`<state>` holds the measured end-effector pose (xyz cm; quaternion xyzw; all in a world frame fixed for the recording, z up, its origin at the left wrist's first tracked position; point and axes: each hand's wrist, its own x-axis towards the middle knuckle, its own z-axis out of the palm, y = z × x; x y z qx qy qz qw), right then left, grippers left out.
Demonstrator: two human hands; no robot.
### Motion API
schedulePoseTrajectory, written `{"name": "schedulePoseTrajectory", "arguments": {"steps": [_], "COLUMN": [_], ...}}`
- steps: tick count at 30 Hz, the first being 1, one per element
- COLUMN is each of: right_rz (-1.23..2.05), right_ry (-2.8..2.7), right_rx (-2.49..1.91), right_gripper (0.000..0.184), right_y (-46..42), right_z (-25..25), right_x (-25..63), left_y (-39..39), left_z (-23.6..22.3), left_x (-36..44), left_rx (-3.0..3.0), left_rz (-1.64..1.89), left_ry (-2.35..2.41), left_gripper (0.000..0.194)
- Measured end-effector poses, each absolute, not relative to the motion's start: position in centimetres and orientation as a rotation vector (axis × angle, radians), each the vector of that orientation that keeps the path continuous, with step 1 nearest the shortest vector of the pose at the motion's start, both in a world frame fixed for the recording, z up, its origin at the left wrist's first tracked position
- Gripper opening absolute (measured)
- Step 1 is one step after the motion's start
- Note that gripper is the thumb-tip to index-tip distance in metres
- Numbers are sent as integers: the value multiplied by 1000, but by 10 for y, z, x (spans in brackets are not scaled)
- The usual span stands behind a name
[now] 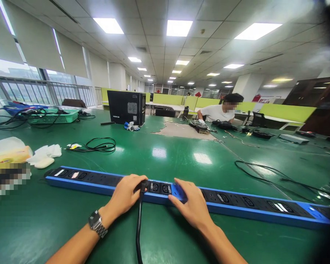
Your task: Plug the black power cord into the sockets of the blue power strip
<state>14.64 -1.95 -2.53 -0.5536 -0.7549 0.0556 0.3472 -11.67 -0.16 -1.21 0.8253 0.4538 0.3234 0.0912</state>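
Green table (137, 157) | my left hand (127, 193) pinching plug (144, 185) | right hand (193, 203) wide on power strip (96, 186) | basket (63, 117) w/ cables (40, 111), beyond left grip

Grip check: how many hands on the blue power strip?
2: left hand at the black plug on the blue power strip; right hand just right of it, across the strip.

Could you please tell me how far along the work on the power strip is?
The strip is already laid out on the table. In hand is the plug, held at the strip by the left hand, while the right hand rests on the strip. Checking its seating is probably left; depth can't be judged. Two sockets beside it are unused.
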Motion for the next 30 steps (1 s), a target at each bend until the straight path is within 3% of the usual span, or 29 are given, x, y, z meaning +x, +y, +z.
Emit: {"name": "schedulePoseTrajectory", "arguments": {"steps": [2,5,8,15,20,30], "right_rz": [178,208,208,28,224,100], "right_ry": [-1974,-2026,-2072,-1839,-1907,-2106], "right_rx": [-1387,-1282,-1183,-1143,-1190,-1252], "right_gripper": [52,54,40,34,28,27], "right_y": [-17,-12,-8,-14,-19,-18], "right_z": [-22,-17,-12,-10,-26,-13], "right_x": [129,91,58,114,180,170], "left_y": [-1,-1,0,0,-1,1], "left_z": [-15,-19,-22,-21,-16,-17], "left_x": [-121,-124,-124,-123,-118,-120], "left_rx": [2456,2478,2517,2530,2531,2539], "left_rz": [973,975,930,878,859,877], "left_ry": [1330,1333,1340,1384,1425,1414], "left_gripper": [36,70,86,92,87,73]}}
